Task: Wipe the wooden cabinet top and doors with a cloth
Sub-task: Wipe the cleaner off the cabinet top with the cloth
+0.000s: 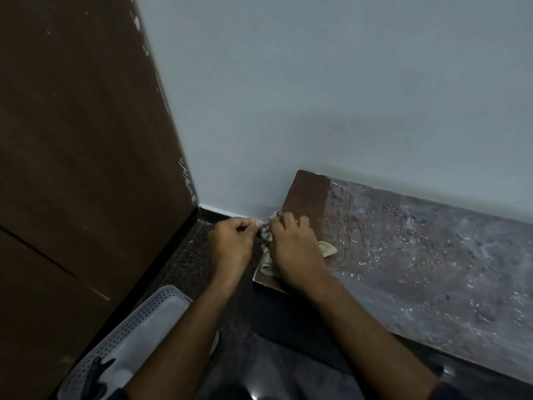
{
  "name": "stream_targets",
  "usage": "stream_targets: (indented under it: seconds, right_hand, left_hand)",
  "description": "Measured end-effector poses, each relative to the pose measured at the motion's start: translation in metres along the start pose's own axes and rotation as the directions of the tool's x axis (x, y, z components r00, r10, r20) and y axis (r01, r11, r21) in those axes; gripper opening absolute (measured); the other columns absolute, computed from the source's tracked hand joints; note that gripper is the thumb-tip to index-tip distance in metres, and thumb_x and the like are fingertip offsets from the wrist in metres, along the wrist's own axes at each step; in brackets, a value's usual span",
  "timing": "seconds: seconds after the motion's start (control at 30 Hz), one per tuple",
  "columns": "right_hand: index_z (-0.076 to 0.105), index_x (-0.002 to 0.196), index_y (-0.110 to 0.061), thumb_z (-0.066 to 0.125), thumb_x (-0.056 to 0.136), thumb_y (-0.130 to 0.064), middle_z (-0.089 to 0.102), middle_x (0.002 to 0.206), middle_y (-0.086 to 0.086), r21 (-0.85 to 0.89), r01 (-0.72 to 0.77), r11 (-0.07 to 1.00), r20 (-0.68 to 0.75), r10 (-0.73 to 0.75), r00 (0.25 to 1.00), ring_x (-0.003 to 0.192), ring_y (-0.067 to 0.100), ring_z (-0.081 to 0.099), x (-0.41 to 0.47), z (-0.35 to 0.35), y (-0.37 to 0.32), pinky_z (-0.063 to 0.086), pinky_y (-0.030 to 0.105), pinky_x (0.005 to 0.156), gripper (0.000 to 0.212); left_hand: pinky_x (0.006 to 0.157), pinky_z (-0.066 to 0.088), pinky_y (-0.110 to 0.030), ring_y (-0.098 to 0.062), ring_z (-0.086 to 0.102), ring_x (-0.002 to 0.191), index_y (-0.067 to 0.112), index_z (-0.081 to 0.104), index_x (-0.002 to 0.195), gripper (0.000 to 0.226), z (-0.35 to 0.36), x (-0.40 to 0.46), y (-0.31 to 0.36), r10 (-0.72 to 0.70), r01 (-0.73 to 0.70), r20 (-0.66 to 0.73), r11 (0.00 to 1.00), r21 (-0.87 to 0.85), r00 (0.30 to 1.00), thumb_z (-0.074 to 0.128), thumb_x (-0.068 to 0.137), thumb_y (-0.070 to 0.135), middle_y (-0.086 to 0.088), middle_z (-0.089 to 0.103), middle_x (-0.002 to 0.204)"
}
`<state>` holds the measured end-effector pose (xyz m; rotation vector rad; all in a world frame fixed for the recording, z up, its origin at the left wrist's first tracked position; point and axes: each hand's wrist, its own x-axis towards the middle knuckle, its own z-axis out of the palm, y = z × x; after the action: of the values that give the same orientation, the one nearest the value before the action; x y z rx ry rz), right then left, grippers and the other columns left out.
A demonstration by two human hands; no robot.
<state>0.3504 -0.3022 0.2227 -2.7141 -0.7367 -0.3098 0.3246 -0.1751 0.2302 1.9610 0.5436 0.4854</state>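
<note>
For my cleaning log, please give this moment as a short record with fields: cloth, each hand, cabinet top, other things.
cloth: beige cloth, bunched at the left end of the top
right hand: right hand pressing on the cloth
left hand: left hand pinching the cloth's edge, beside the top
cabinet top: cabinet top, left end wiped dark, the rest dusty grey
other: perforated basket on the floor

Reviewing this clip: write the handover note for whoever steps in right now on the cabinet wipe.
Right hand: pressing the cloth on the cabinet top at its left end.
Left hand: closed, pinching the cloth's edge just off the cabinet's left end.
Done: only a strip at the left end looks clean and brown.
Left: the rest of the top, still filmed with pale dust and smears; doors not in view.
</note>
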Motion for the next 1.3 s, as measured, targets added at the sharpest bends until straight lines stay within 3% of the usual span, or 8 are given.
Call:
stream_targets:
  seconds: [0.17,0.37,0.47,0.57,0.77,0.93,1.13,1.3]
  right_hand:
    - [0.054,0.128,-0.011,0.051,0.095,-0.022,0.049,0.128,0.013,0.043,0.112,0.993,0.055,-0.114,0.992,0.102,0.03,0.043,-0.037,-0.006,-0.014,0.045,0.042,0.082,0.034]
    - [0.054,0.128,-0.009,0.045,0.097,-0.019,0.05,0.125,0.015,0.003,-0.01,1.0,0.032,0.01,0.999,0.102,0.032,0.044,-0.014,-0.005,-0.017,0.045,0.044,0.083,0.034]
    - [0.051,0.132,-0.009,0.046,0.096,-0.017,0.05,0.124,0.014,0.024,0.043,0.999,0.037,-0.044,0.998,0.1,0.031,0.044,-0.031,-0.005,-0.019,0.045,0.044,0.081,0.038]
    - [0.05,0.134,-0.011,0.046,0.096,-0.017,0.049,0.125,0.013,0.047,0.097,0.994,0.031,-0.099,0.995,0.101,0.03,0.043,-0.042,-0.008,-0.012,0.046,0.043,0.082,0.039]
    - [0.052,0.129,-0.01,0.043,0.097,-0.016,0.048,0.127,0.014,0.007,-0.061,0.998,0.01,0.061,0.998,0.105,0.031,0.043,-0.02,-0.008,-0.015,0.045,0.043,0.086,0.034]
    - [0.053,0.13,-0.011,0.043,0.093,-0.024,0.051,0.124,0.013,0.039,0.093,0.995,0.045,-0.095,0.994,0.1,0.03,0.044,-0.055,-0.012,-0.018,0.048,0.044,0.081,0.041]
    - [0.049,0.136,-0.014,0.05,0.095,-0.023,0.045,0.136,0.012,0.02,-0.067,0.998,0.033,0.067,0.997,0.113,0.03,0.041,-0.032,-0.02,0.009,0.042,0.042,0.095,0.042]
    - [0.052,0.133,-0.021,0.051,0.092,-0.026,0.049,0.13,0.006,0.033,0.036,0.999,0.047,-0.037,0.998,0.104,0.026,0.042,-0.068,-0.018,0.002,0.047,0.041,0.085,0.041]
  left_hand:
    - [0.058,0.045,-0.005,0.009,0.064,0.065,0.016,0.079,0.088,0.013,-0.007,-0.011,0.0,0.059,-0.059,0.009,0.998,0.018,0.998,0.073,0.086,0.027,0.013,0.072,0.072]
    - [0.057,0.043,-0.003,0.008,0.062,0.065,0.016,0.079,0.088,0.011,-0.01,-0.015,-0.004,0.046,-0.051,0.055,0.995,0.087,0.997,0.073,0.087,0.025,0.008,0.074,0.077]
    - [0.06,0.05,-0.012,0.005,0.064,0.065,0.016,0.079,0.085,0.011,-0.011,-0.016,-0.001,0.037,-0.044,0.085,0.996,0.08,0.996,0.074,0.085,0.026,0.01,0.073,0.073]
    - [0.056,0.043,-0.002,0.01,0.062,0.064,0.017,0.079,0.086,0.01,-0.01,-0.016,0.001,0.022,-0.034,0.145,0.997,0.076,0.989,0.075,0.084,0.026,0.013,0.072,0.072]
    - [0.054,0.04,0.0,0.017,0.057,0.056,0.013,0.079,0.087,0.009,-0.012,-0.021,0.005,0.034,-0.034,0.018,0.999,0.022,0.999,0.074,0.086,0.02,0.017,0.064,0.065]
    - [0.061,0.046,-0.008,0.002,0.067,0.07,0.017,0.079,0.088,0.008,-0.008,-0.021,-0.002,0.025,-0.032,0.088,0.997,0.077,0.996,0.075,0.084,0.023,0.011,0.073,0.076]
    - [0.065,0.048,-0.005,0.008,0.066,0.072,0.019,0.08,0.088,0.007,-0.008,-0.025,-0.008,0.039,-0.047,0.142,0.997,0.054,0.989,0.077,0.082,0.022,0.013,0.075,0.08]
    - [0.066,0.049,-0.006,0.007,0.065,0.072,0.017,0.08,0.087,0.007,-0.003,-0.024,-0.002,0.114,-0.124,0.134,0.99,0.069,0.984,0.078,0.081,0.019,0.012,0.072,0.077]
